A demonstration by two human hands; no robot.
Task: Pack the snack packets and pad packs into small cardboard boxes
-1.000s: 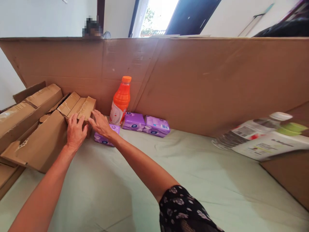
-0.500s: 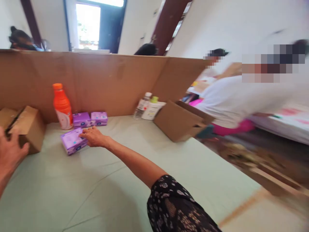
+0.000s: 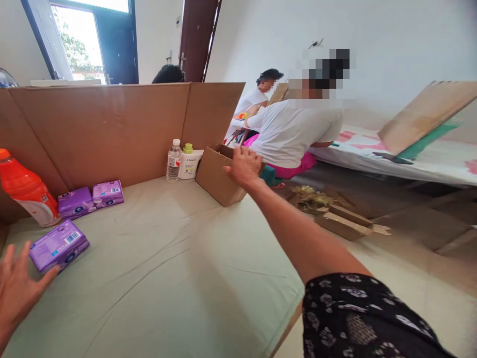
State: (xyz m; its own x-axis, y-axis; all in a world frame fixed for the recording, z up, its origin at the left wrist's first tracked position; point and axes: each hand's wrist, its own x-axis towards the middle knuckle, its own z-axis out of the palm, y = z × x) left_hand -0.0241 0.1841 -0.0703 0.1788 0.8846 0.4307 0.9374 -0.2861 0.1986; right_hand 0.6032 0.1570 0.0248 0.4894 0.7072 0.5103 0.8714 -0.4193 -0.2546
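My right hand point(image 3: 244, 168) is stretched out over the right side of an open-topped cardboard box point(image 3: 216, 175), its thumb apart from the fingers. Whether it touches the box rim I cannot tell. At the lower left, my left hand point(image 3: 20, 291) is open with fingers spread, close to a purple soft pack point(image 3: 61, 244) lying on the table. Two more purple packs, one point(image 3: 76, 202) beside the other point(image 3: 108, 194), stand behind it. A tilted-looking orange bottle point(image 3: 28, 189) is to their left. Left of the box are a clear plastic bottle point(image 3: 173, 161) and a white bottle with a green cap point(image 3: 189, 164).
An upright cardboard panel point(image 3: 112, 134) closes off the back of the cloth-covered table point(image 3: 160, 278). At the right, a person in a white shirt point(image 3: 294, 132) crouches by a low bed point(image 3: 357, 144). An open carton point(image 3: 345, 223) lies on the floor.
My right hand has left the front purple pack and moved right to the cardboard box. The view has swung right. My left hand is now near the purple pack instead of the left-hand cardboard box.
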